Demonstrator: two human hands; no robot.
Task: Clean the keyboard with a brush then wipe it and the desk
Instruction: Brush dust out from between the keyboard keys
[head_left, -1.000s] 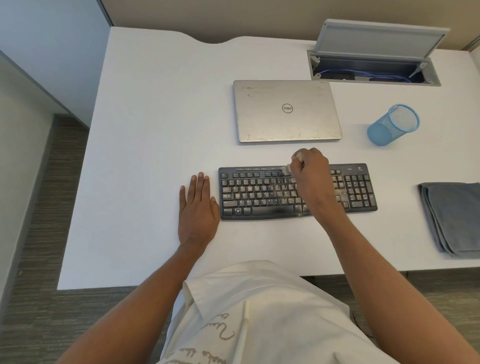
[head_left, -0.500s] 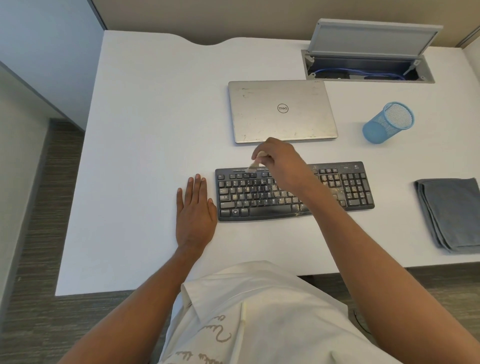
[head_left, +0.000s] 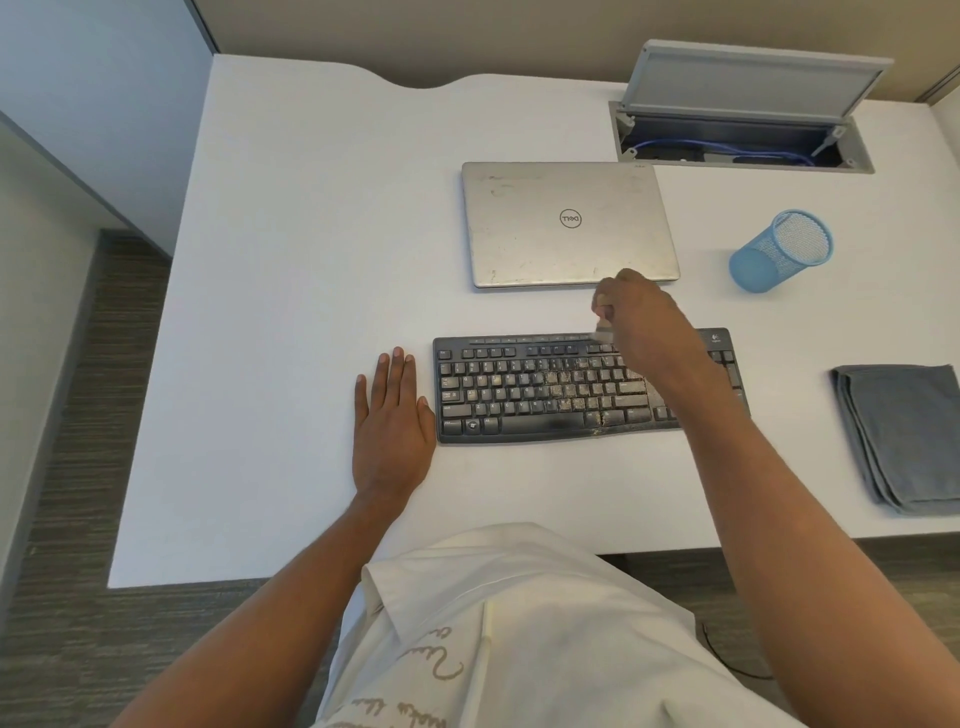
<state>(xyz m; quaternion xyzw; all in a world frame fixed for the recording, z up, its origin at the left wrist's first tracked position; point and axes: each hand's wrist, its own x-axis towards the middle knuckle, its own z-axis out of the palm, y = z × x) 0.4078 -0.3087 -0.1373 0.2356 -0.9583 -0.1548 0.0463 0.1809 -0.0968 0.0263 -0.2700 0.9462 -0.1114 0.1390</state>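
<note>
Keyboard (head_left: 519, 389) lies on the surface (head_left: 285, 260), grit across its middle keys, so brushing seems the step in hand. Right hand (head_left: 644, 322) pinches a small brush (head_left: 602, 328) in its grip at the top row. Left hand (head_left: 392, 426) lies flat, fingers straight, beside the left end. Next the lower rows need sweeping, then the cloth (head_left: 904, 436), well to its right.

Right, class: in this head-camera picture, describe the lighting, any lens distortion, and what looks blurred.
Head view: soft, even light, only faint shadows beside the left hand and keyboard; the wide lens makes the blue mesh cup seem to lean outward; the right hand and brush look slightly smeared, the laptop logo sharp.
</note>
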